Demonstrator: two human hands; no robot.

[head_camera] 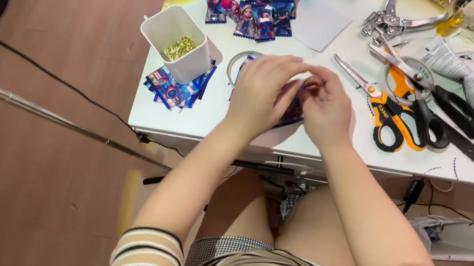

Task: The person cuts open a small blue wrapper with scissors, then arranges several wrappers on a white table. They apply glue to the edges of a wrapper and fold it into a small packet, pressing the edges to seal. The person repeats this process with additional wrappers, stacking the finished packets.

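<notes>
Striped sleeves lead up to both hands meeting over the white table (201, 123): left hand (261, 93) and right hand (325, 105) pinch a small blue card (292, 113) together. Left of it stands a white cup (178, 44) holding gold bits; right of it lie orange scissors (391, 114).

Both hands, left hand (261, 93) and right hand (327, 105), fingers together on a blue card packet (290, 113) over white table (322, 145)

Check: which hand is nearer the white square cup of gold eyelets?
Left. The left hand sits closer to the white square cup of gold eyelets; the right hand lies toward the orange-handled scissors.
</notes>
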